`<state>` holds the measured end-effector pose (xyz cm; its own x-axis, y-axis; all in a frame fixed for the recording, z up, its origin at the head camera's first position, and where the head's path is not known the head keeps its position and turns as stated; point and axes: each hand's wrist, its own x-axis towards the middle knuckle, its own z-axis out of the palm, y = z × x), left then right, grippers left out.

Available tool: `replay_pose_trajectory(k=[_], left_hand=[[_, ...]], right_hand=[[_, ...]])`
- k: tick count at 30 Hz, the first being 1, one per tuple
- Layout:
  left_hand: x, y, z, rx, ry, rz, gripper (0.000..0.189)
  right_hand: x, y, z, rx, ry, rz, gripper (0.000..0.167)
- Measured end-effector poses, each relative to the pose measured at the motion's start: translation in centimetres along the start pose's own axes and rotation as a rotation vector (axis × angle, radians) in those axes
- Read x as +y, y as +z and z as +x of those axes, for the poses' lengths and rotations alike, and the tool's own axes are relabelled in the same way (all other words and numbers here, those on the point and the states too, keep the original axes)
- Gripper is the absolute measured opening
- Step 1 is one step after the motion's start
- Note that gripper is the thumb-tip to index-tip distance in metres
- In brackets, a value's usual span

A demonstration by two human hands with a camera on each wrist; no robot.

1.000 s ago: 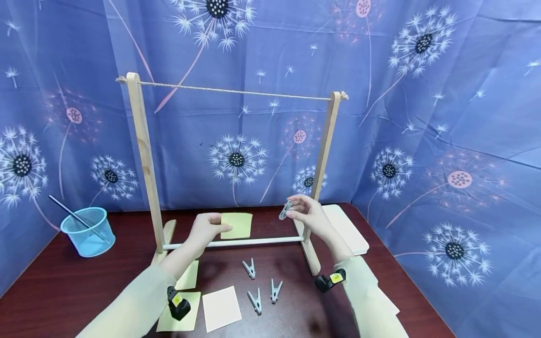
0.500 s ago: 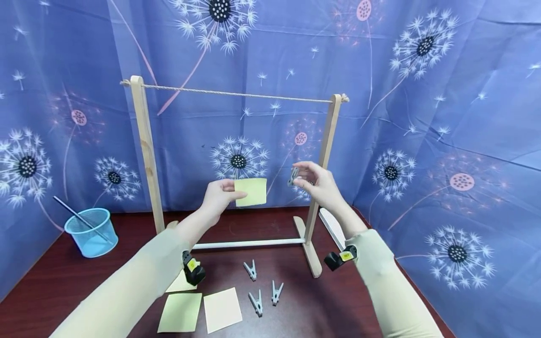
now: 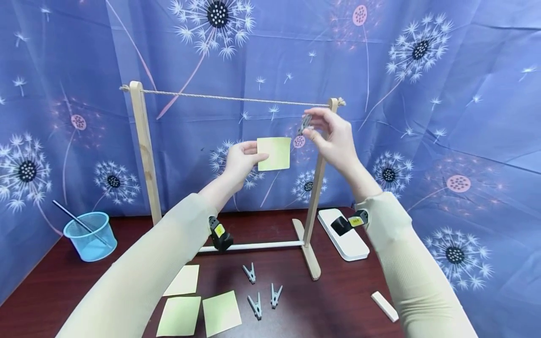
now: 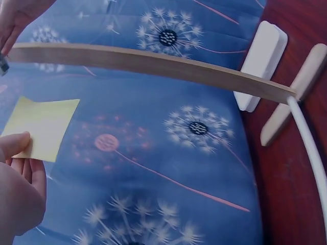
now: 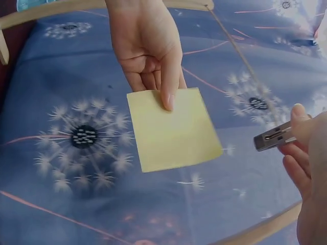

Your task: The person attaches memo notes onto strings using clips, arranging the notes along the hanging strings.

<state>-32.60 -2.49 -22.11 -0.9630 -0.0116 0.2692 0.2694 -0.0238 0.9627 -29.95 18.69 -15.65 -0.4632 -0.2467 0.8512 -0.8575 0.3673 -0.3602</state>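
My left hand (image 3: pixel 242 163) pinches a yellow sticky note (image 3: pixel 279 154) by its left edge, thumb in front, and holds it up below the rope (image 3: pixel 236 99) of a wooden stand. In the right wrist view the sticky note (image 5: pixel 173 135) hangs flat from the thumb and fingers. My right hand (image 3: pixel 338 138) grips a grey clothespin (image 3: pixel 304 125) between thumb and fingers, just under the rope's right end by the right post (image 3: pixel 318 188). The same clothespin (image 5: pixel 273 137) shows its side in the right wrist view. Note and clothespin are apart.
Three grey clothespins (image 3: pixel 255 306) lie on the dark table, right of three sticky notes (image 3: pixel 179 316). A blue mesh pen cup (image 3: pixel 90 237) stands at the left. On the right are a white box-like object (image 3: pixel 346 241) and a small white bar (image 3: pixel 384 306). A blue curtain hangs behind.
Both hands have risen from near the table to just below the rope, the left also moving right. The sticky note and clothespin have come up with them.
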Motion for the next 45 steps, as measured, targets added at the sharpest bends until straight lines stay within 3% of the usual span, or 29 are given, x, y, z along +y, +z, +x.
replay_pose_trajectory(k=[9, 21, 27, 33, 39, 45], left_hand=[[2.9, 2.7, 0.8, -0.002, 0.093, -0.01, 0.038], [5.2, 5.2, 1.6, -0.018, 0.136, -0.061, 0.037], [4.8, 5.4, 1.8, -0.01, 0.112, -0.093, 0.036], [4.1, 5.3, 2.1, 0.009, 0.132, -0.157, 0.037], [4.2, 5.0, 2.2, 0.039, 0.137, -0.183, 0.037], [4.5, 4.9, 2.1, 0.054, 0.137, -0.186, 0.037]], right_hand=[[-1.2, -2.1, 3.8, 0.15, -0.031, 0.032, 0.033], [-1.2, -2.6, 6.9, 0.141, 0.16, -0.07, 0.028], [-1.3, -2.5, 7.6, 0.167, 0.192, -0.089, 0.023], [-1.5, -2.6, 7.8, 0.171, 0.233, -0.11, 0.017], [-1.6, -2.7, 8.0, 0.116, 0.285, -0.103, 0.016], [-1.7, -2.6, 8.2, 0.05, 0.319, -0.171, 0.019]])
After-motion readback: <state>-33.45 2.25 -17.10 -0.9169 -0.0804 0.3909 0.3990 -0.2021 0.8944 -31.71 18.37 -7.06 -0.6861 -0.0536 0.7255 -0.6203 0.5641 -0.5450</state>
